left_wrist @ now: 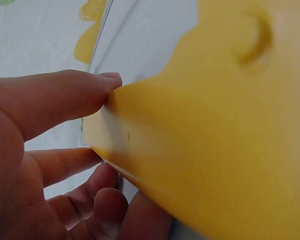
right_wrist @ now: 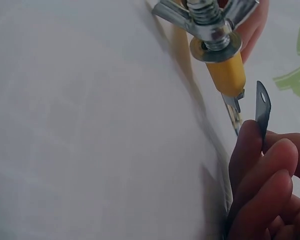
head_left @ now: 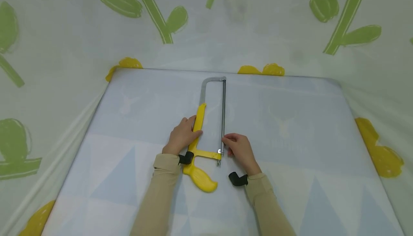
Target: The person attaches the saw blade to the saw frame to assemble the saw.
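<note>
A hacksaw (head_left: 198,123) with a yellow handle (head_left: 202,180) and a grey metal front bow is in the middle of the table. My left hand (head_left: 182,135) grips the yellow back of its frame, thumb on one side and fingers on the other, as the left wrist view shows close up. With thumb and fingers, my right hand (head_left: 240,150) pinches the thin blade (right_wrist: 262,107) near its lower end. In the right wrist view the blade's holed tip stands apart from the yellow blade mount (right_wrist: 227,75), which carries a metal wing nut (right_wrist: 210,27).
A white and pale blue patterned cloth covers the table (head_left: 284,128). Behind it hangs a white curtain (head_left: 206,49) with green leaves and yellow flowers. Black camera mounts (head_left: 238,179) are worn at both wrists.
</note>
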`<state>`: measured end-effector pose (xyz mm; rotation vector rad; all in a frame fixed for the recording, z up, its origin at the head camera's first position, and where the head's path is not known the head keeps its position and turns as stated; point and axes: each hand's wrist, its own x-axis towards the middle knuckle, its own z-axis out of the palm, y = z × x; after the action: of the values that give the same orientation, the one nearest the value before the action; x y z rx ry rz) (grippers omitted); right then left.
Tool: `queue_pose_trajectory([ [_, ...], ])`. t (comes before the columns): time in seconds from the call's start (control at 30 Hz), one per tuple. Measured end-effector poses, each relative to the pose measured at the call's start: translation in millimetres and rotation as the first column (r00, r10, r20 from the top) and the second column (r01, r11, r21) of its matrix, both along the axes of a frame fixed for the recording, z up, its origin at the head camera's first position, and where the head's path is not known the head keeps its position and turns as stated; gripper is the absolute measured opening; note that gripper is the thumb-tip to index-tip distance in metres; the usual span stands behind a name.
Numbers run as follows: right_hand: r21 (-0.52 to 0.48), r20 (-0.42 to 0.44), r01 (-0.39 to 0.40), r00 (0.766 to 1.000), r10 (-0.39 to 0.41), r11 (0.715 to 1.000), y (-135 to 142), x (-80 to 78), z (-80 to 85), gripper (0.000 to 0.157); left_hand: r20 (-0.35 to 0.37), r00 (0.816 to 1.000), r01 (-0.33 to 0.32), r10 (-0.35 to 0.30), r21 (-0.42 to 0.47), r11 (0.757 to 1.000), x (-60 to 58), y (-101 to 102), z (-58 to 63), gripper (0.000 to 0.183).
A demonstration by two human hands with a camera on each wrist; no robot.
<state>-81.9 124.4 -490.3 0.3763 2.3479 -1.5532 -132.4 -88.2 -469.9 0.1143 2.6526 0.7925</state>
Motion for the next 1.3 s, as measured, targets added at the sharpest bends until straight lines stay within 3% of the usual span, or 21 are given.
queue_pose_trajectory([
  [0.3, 0.039, 0.013, -0.031, 0.999, 0.031, 0.999, -1.8, -4.3, 9.8, 0.029, -0.008, 0.999, 0.041, -0.041, -0.03, 0.999, -2.9, -1.3, 11.8, 0.067],
  [0.73, 0.067, 0.039, -0.027, 0.999, 0.024, 0.997, -7.8, 2.8, 14.1, 0.029, 0.008, 0.999, 0.043, -0.042, -0.032, 0.999, 6.8, -4.9, 12.0, 0.068],
  [1.3, 0.105, 0.0, -0.047, 0.999, 0.048, 0.993, -11.5, 8.2, 13.1, 0.027, 0.026, 0.998, 0.067, -0.066, -0.059, 0.996, 14.4, -6.1, 14.9, 0.069],
])
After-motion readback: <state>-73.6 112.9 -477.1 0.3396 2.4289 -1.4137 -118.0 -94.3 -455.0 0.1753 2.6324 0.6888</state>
